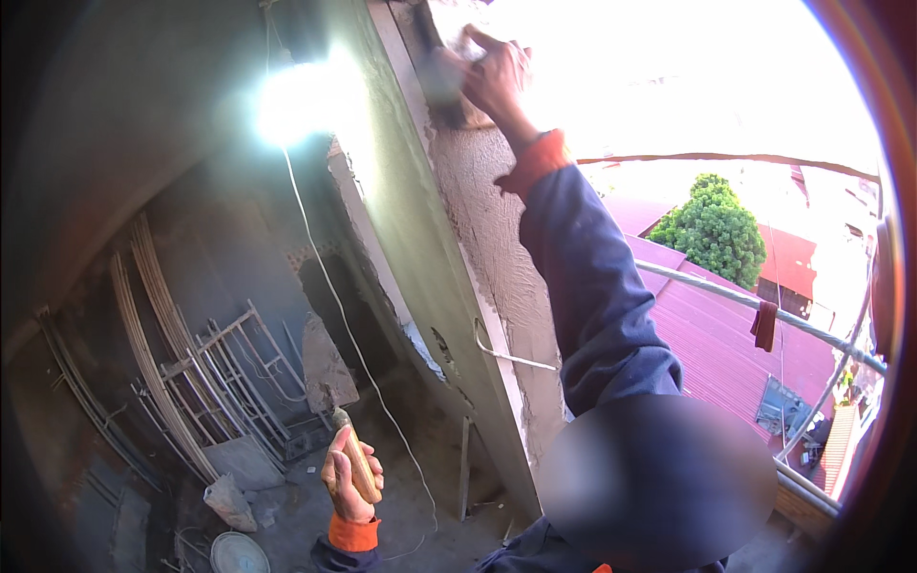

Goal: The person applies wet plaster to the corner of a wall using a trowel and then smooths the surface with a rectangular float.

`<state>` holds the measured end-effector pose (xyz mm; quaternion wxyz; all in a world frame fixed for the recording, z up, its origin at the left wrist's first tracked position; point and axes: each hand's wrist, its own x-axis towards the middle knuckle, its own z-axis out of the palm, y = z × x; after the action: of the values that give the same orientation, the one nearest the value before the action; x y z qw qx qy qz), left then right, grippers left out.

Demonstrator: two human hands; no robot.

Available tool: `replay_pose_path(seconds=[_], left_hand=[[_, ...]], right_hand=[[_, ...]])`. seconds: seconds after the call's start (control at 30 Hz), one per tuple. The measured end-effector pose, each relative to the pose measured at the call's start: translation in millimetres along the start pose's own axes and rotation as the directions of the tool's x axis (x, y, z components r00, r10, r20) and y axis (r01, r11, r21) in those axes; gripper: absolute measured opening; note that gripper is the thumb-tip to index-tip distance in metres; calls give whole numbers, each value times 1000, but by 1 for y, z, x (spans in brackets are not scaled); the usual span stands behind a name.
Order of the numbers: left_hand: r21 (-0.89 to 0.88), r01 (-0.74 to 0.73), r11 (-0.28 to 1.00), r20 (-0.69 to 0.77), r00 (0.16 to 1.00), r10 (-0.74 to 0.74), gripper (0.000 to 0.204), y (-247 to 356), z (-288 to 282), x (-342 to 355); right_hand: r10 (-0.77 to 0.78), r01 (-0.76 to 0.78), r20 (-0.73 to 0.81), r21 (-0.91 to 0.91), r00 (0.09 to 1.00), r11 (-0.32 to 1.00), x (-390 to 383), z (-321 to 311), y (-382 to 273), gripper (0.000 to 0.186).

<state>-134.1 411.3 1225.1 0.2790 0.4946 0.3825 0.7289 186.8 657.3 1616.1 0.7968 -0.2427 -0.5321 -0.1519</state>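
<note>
Trowel (330,368) clenched in left grip (350,475); right grip (495,74) grasping float (441,72) against wall (497,239)

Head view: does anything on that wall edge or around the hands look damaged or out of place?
Yes. The wall edge is rough and ragged below the right hand, and a bent wire sticks out of it. The left hand holds a trowel low, away from the wall. A bare lamp glares, hiding detail nearby.

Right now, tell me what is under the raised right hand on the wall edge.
The right hand presses a dark, blurred tool against the rough plastered wall edge. Under it shows grey plaster; the hand and glare hide the tool's shape and the surface behind.
</note>
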Motion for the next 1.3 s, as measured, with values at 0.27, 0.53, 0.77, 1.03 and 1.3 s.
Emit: replay_pose_path(seconds=[0.27, 0.53, 0.77, 1.03, 1.3], left_hand=[[11, 53, 999, -56, 997, -53, 73, -2, -12, -2], [22, 36, 999, -82, 996, -35, 71, -18, -20, 2], [-12, 138, 990, -92, 986, -139, 73, -27, -29, 3], [-22, 179, 984, -205, 962, -180, 72, -33, -54, -4], [-53, 185, 981, -175, 966, -192, 69, -49, -41, 3]], right_hand=[[-156, 143, -52, -197, 986, 970, -52, 5, 20, 74], [-202, 201, 7, -143, 979, 969, -55, 22, -8, 71], [-55, 58, 28, -117, 998, 991, -26, 19, 56, 81], [-153, 165, 97, -124, 983, 979, -127, 8, 21, 79], [-220, 187, -66, -329, 973, 926, -57, 22, 44, 71]])
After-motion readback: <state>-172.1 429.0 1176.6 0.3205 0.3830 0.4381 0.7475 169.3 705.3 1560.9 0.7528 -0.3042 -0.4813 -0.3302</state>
